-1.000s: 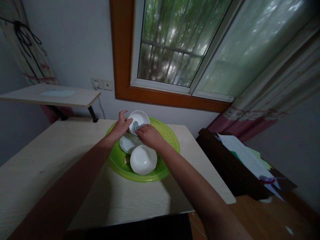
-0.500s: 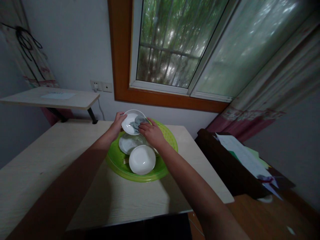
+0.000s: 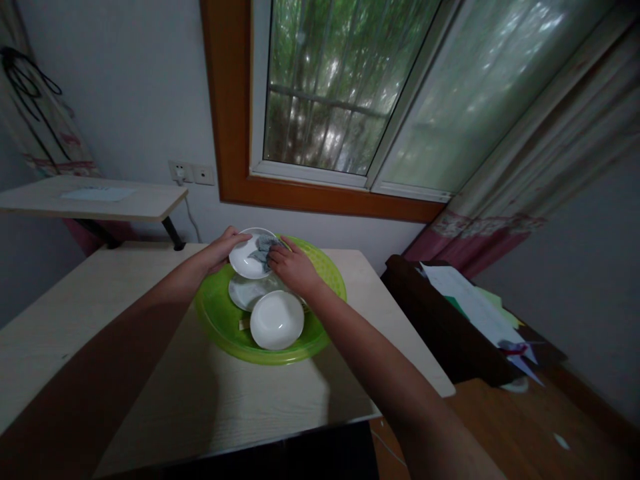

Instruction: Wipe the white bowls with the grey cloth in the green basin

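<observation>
We stand at a pale wooden counter under a window with an orange-brown frame; a small shelf juts out at the left and a dark cabinet with papers sits to the right. On the counter rests a green basin holding two white dishes. Above its far side our left hand grips the rim of a white bowl, tilted with its hollow facing us and the right hand. Our right hand is closed on a grey cloth, pressing it into the bowl; being round, the bowl shows no long axis.

glossy white dish, grey cloth, matt wood table
</observation>
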### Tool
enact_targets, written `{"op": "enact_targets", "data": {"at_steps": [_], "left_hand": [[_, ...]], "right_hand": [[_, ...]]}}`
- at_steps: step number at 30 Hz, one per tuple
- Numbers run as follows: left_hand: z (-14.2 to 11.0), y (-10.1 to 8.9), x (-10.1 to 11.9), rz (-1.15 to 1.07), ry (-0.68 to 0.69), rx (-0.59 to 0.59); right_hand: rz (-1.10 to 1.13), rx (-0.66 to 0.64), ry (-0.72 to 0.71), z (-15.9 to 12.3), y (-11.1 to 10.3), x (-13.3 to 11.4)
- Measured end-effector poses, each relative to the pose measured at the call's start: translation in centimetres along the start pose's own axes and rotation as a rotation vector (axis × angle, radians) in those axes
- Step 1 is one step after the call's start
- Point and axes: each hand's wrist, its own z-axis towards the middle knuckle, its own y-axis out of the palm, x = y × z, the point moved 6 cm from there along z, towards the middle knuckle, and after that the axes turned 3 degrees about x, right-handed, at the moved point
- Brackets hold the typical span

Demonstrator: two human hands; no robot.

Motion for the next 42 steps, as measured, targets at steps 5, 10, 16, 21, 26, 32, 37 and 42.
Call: {"op": "enact_targets", "data": {"at_steps": [5, 10, 16, 21, 26, 32, 37, 42], "left_hand": [[-0.4, -0.1, 0.5, -0.014, -0.043, -0.070], [-1.2, 0.3, 2.4, 0.055, -0.063, -0.191], [-0.3, 1.6, 2.4, 0.255, 0.054, -0.285], [0.5, 3.3, 2.4, 0.165, 0.263, -0.243], [1.0, 3.3, 2.2, 0.077, 0.327, -0.023], [1.1, 2.6, 1.5, 0.067, 0.344, 0.100], [0.9, 2.0, 1.4, 0.123, 0.425, 0.168], [0.8, 1.6, 1.1, 0.124, 0.399, 0.181]], "right_hand": [[0.015, -0.032, -0.042, 0.7, -0.7, -0.4], [-0.033, -0.065, -0.168, 0.7, -1.5, -0.1], [-0.014, -0.075, -0.272, -0.2, -0.7, 1.1], [-0.034, -0.040, -0.108, -0.4, 0.2, 2.3], [-0.047, -0.082, 0.115, 0.2, 0.2, 1.2], [0.125, -0.179, 0.293, 1.4, 0.3, -0.7], [0.502, -0.078, 0.332, 2.9, 1.5, -1.2], [0.602, -0.014, 0.260, 2.9, 2.4, -1.2]]}}
